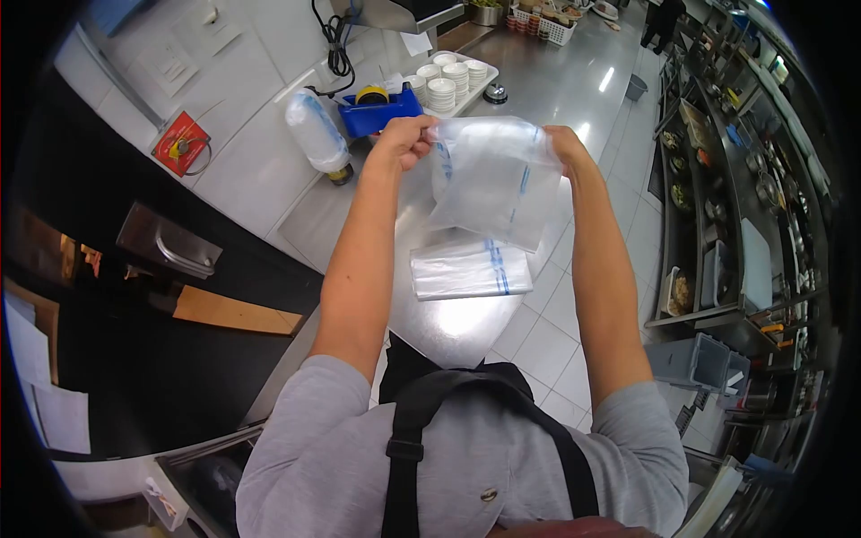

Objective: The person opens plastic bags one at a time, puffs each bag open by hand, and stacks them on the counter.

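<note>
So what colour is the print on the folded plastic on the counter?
The print on the folded plastic is blue, clearest in the head view.

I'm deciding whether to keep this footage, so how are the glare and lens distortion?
Head view throughout: white glare on the near end of the long silver metal counter; strong fisheye bending and black corners; blue print on the held, clear rectangular plastic bag unreadable.

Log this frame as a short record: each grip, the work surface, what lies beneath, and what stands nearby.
Left grip: pinching one upper corner of a translucent plastic bag
Right grip: holding the opposite upper corner
Surface: metal counter
On counter: flat plastic bundle with blue markings
Nearby: blue tape dispenser, stacked white dishes
</note>
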The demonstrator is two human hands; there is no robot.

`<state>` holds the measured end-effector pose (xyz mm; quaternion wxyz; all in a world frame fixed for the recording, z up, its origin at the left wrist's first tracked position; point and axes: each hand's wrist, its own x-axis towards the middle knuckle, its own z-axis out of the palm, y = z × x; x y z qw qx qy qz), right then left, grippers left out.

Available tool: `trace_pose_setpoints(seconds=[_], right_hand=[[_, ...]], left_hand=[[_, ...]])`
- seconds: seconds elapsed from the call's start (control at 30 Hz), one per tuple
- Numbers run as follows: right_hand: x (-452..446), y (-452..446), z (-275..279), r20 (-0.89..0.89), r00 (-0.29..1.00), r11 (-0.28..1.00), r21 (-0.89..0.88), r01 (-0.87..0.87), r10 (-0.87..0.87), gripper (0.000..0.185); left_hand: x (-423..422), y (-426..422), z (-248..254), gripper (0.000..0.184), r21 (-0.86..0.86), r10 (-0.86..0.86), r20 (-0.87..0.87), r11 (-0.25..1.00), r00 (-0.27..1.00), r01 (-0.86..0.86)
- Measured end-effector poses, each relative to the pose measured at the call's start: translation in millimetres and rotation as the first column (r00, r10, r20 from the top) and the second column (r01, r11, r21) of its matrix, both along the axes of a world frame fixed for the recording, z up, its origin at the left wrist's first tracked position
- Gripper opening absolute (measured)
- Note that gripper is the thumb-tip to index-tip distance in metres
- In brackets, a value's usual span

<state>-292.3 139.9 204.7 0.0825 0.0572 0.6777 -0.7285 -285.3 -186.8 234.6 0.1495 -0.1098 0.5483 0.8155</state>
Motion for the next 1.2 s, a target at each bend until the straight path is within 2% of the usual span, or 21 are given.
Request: trace_pose_setpoints(seconds=[0.03, 0.13, 0.23, 0.3, 0.4, 0.43, 0.53, 0.57, 0.63, 0.67, 0.7, 0.77, 0.8, 0.87, 0.9, 0.93, 1.0, 1.07, 1.1, 1.17, 1.2], right_hand=[[0.7, 0.5, -0.5, 0.019, 0.999, 0.998, 0.021, -0.051, 0.050, 0.025], [3.4, -5.6, -6.2, 0.022, 1.000, 0.999, -0.040, -0.020, 0.021, 0.021], [2.4, -2.3, -18.4, -0.008, 0.998, 0.989, -0.135, -0.062, 0.062, 0.021], [3.1, -4.7, -24.6, -0.030, 0.998, 0.994, -0.090, -0.053, 0.050, 0.020], [-1.2, -4.7, -45.7, -0.108, 0.994, 0.999, -0.038, -0.020, 0.016, 0.013], [-2.0, -4.3, -55.4, -0.140, 0.990, 1.000, -0.026, -0.003, -0.001, 0.012], [15.3, -26.2, -71.4, -0.050, 0.996, 0.963, 0.256, 0.088, -0.077, 0.011], [17.5, -26.6, -86.0, -0.065, 0.992, 0.961, 0.246, 0.124, -0.111, 0.012], [12.2, -28.9, -104.5, -0.106, 0.979, 0.955, 0.224, 0.195, -0.175, 0.013], [12.7, -12.3, -94.2, -0.019, 1.000, 0.970, 0.242, 0.015, -0.011, 0.017], [18.6, -0.9, -89.0, -0.110, 0.992, 0.965, 0.261, -0.025, 0.055, 0.024], [44.9, 10.6, -48.4, -0.281, 0.941, 0.946, 0.309, -0.095, 0.186, 0.044], [47.7, 8.7, -41.6, -0.298, 0.928, 0.954, 0.260, -0.147, 0.224, 0.054], [46.0, -7.1, -31.5, -0.349, 0.890, 0.954, 0.167, -0.249, 0.294, 0.075], [39.4, -22.5, -60.7, -0.318, 0.910, 0.959, 0.181, -0.217, 0.266, 0.083], [37.8, -40.9, -90.7, -0.284, 0.929, 0.964, 0.192, -0.186, 0.236, 0.090], [56.3, -67.3, -79.7, -0.255, 0.956, 0.983, 0.149, -0.109, 0.144, 0.103], [64.0, -98.3, -111.3, -0.440, 0.883, 0.914, 0.267, 0.306, -0.167, 0.093], [78.2, -117.7, -110.2, -0.553, 0.800, 0.820, 0.331, 0.467, -0.233, 0.089], [118.6, -152.5, -111.4, -0.762, 0.587, 0.553, 0.374, 0.744, -0.275, 0.080], [136.3, -150.3, -109.8, -0.736, 0.660, 0.677, 0.408, 0.613, -0.154, 0.078]], left_hand=[[-2.5, -2.9, -2.5, 0.008, 0.039, -0.009, 0.019, 0.999, 1.000, 0.008], [-10.9, -10.3, -11.7, 0.008, 0.153, -0.058, 0.066, 0.987, 0.996, 0.047], [-25.1, -19.2, -24.1, 0.007, 0.239, -0.136, 0.083, 0.964, 0.987, 0.113], [-38.7, -27.0, -42.2, 0.005, 0.258, -0.184, 0.094, 0.954, 0.978, 0.155], [-60.5, -20.6, -92.0, 0.007, 0.145, -0.114, 0.136, 0.985, 0.984, 0.094], [-62.8, -21.3, -109.0, 0.009, 0.171, -0.109, 0.124, 0.981, 0.986, 0.087], [-46.1, -26.0, -168.7, 0.015, 0.251, -0.098, 0.095, 0.965, 0.991, 0.072], [-36.1, -25.8, -177.9, 0.017, 0.280, -0.093, 0.086, 0.958, 0.992, 0.066], [-37.0, -19.8, -178.8, 0.021, 0.270, 0.028, -0.015, 0.963, 0.999, -0.023], [-30.7, -10.0, -169.5, 0.024, 0.238, 0.144, -0.098, 0.964, 0.985, -0.117], [-24.7, -5.1, -159.1, 0.027, 0.213, 0.254, -0.182, 0.953, 0.950, -0.214], [-6.2, -4.5, -110.0, 0.032, 0.338, 0.258, -0.270, 0.927, 0.928, -0.160], [1.6, -3.4, -100.3, 0.035, 0.396, 0.263, -0.303, 0.909, 0.916, -0.130], [-4.4, 17.6, -117.8, 0.038, 0.150, 0.334, -0.344, 0.942, 0.878, -0.300], [-10.5, 35.3, -126.4, 0.039, 0.025, 0.361, -0.378, 0.924, 0.853, -0.380], [-15.1, 51.3, -140.7, 0.041, -0.101, 0.380, -0.412, 0.884, 0.828, -0.456], [-27.8, 73.8, -164.3, 0.044, -0.317, 0.400, -0.497, 0.742, 0.770, -0.590], [-38.2, 64.4, -196.7, 0.044, -0.481, 0.177, -0.552, 0.730, 0.815, -0.485], [-46.5, 59.8, -200.5, 0.045, -0.559, 0.053, -0.570, 0.707, 0.820, -0.434], [-25.9, 51.0, -174.1, 0.049, -0.513, -0.009, -0.379, 0.834, 0.925, -0.203], [-6.2, 47.6, -158.5, 0.052, -0.471, -0.056, -0.273, 0.878, 0.960, -0.083]])
